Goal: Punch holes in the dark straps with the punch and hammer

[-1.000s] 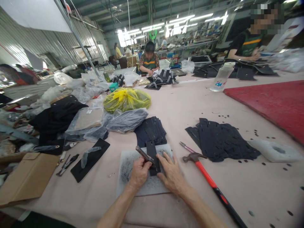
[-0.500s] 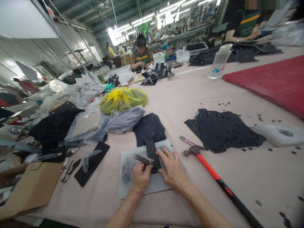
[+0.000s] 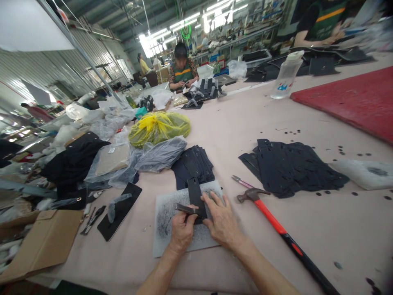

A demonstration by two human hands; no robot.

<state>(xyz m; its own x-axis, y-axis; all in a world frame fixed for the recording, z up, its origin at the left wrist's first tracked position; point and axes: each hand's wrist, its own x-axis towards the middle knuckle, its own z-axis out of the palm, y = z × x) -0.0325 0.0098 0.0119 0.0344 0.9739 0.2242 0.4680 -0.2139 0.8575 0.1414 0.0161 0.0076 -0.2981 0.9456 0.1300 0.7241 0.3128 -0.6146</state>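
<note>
On a speckled pale board (image 3: 162,241) lies a narrow dark strip (image 3: 194,192). My left hand (image 3: 181,231) is closed round a metal punch-like tool (image 3: 184,208), whose end meets the strip's lower part. Fingers spread, my right hand (image 3: 221,217) rests flat on the board with its fingertips at the strip's right edge. Just beyond the board is a stack of dark pieces (image 3: 195,164). To the right lies a hammer (image 3: 273,219) with a red and black handle, its head beside a thin pointed tool (image 3: 241,181).
A pile of dark pieces (image 3: 285,168) lies right, near a clear bottle (image 3: 287,76) and a red board (image 3: 353,98). Left are a yellow bag (image 3: 159,127), plastic bags, a black panel (image 3: 119,211) and a cardboard box (image 3: 46,237). A person (image 3: 183,69) works across the table.
The view has shifted slightly. Both hands stay nearly where they were, with the tool still in my left hand. The person at the upper right has moved their arms a little.
</note>
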